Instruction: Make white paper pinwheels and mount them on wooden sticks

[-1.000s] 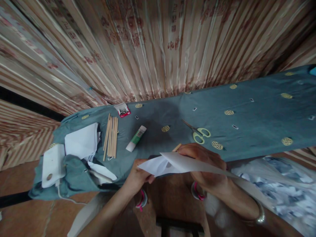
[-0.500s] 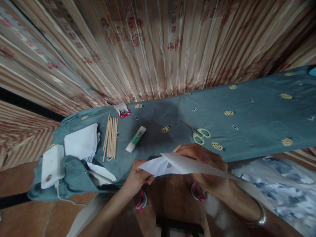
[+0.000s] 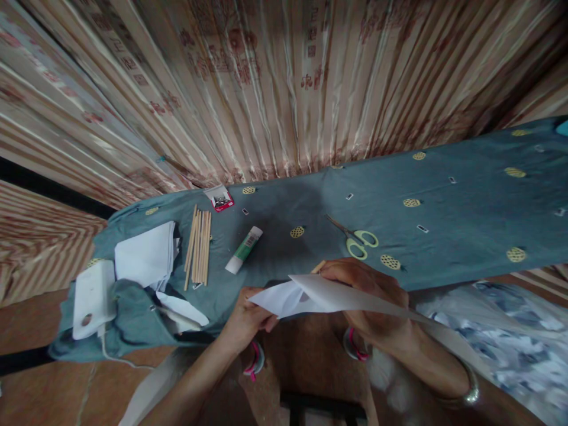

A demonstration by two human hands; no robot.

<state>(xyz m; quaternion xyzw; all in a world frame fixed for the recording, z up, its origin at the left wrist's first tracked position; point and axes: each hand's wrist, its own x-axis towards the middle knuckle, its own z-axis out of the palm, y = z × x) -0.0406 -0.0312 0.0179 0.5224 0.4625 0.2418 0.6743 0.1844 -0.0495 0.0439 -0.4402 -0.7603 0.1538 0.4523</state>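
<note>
A folded sheet of white paper (image 3: 337, 296) is held in the air at the table's near edge, its long tail running right over my forearm. My left hand (image 3: 246, 316) is closed on the paper's pointed left corner. My right hand (image 3: 373, 284) wraps round the paper's middle, and the tip of a wooden stick (image 3: 318, 267) pokes out beside its fingers; the rest of the stick is hidden. Just beyond my right hand lie green-handled scissors (image 3: 359, 239). A glue stick (image 3: 244, 250) lies on the cloth beyond my left hand.
Several wooden sticks (image 3: 202, 248) lie left of the glue, near a small open red-and-white box (image 3: 219, 198) of metal bits. Farther left are stacked white papers (image 3: 146, 254) and a white device with a cable (image 3: 94, 299). A patterned cloth (image 3: 465, 225) covers the table; a curtain (image 3: 284, 89) hangs behind.
</note>
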